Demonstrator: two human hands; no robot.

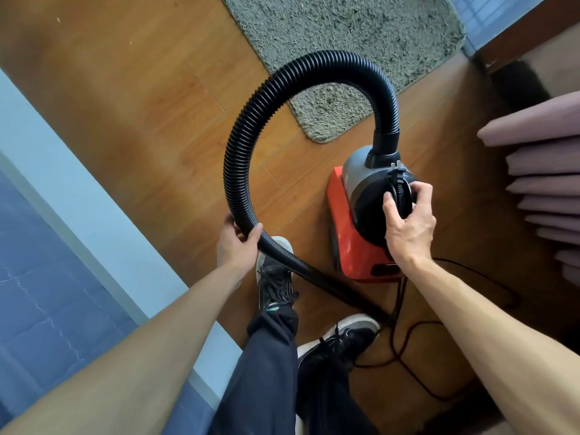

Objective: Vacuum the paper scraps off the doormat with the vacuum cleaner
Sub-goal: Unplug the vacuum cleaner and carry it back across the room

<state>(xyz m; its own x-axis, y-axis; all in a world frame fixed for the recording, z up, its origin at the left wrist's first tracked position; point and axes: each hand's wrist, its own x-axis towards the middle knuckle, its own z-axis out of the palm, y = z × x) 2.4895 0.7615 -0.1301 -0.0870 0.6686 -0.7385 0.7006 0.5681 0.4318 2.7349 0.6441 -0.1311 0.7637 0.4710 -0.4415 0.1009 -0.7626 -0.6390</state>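
Both arms stretched down and forward: left hand (240, 238) curled around the black ribbed hose (241, 146), right hand (408, 224) gripping the black handle on top of the red vacuum cleaner (351, 237). Vacuum parked on the wooden floor (125, 105), just shy of the grey shaggy doormat (361, 36), hose looping up over its near corner. Power cord (408, 350) trailing by the shoes.

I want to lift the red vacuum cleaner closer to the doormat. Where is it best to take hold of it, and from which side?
Probably by the black carry handle arching over the top of the vacuum cleaner, coming from above. It is a raised bar with room for fingers beneath, and the right hand already closes its grip there. The left hand holds the hose, which flexes and would not carry the body well.
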